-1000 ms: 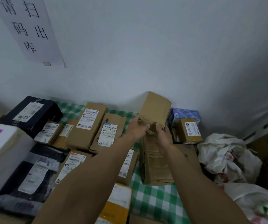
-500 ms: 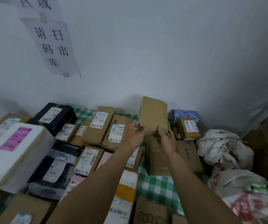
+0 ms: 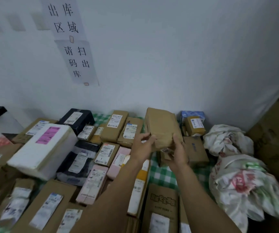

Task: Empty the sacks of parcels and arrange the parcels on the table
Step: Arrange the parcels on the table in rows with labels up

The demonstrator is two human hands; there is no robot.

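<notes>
I hold a plain brown cardboard parcel [image 3: 162, 126] tilted up near the back wall, over another brown box [image 3: 194, 150] on the green checked table [image 3: 165, 175]. My left hand [image 3: 142, 147] grips its lower left edge and my right hand [image 3: 177, 152] grips its lower right corner. Several labelled parcels lie in rows to the left, among them a tall brown box [image 3: 114, 126], a black box [image 3: 76, 118], a white foam box [image 3: 44, 148] with a pink label and pink parcels [image 3: 93, 184].
Crumpled white sacks [image 3: 227, 140] [image 3: 246, 187] with red and green print lie at the right of the table. A small brown box [image 3: 195, 126] and a blue pack [image 3: 191, 115] stand at the back right. Large cardboard [image 3: 276, 140] leans at the far right. Paper signs [image 3: 78, 61] hang on the wall.
The view has tilted up and pulled back, showing more wall and near parcels. The held parcel has turned a little and sunk lower between my hands, which stay on it.
</notes>
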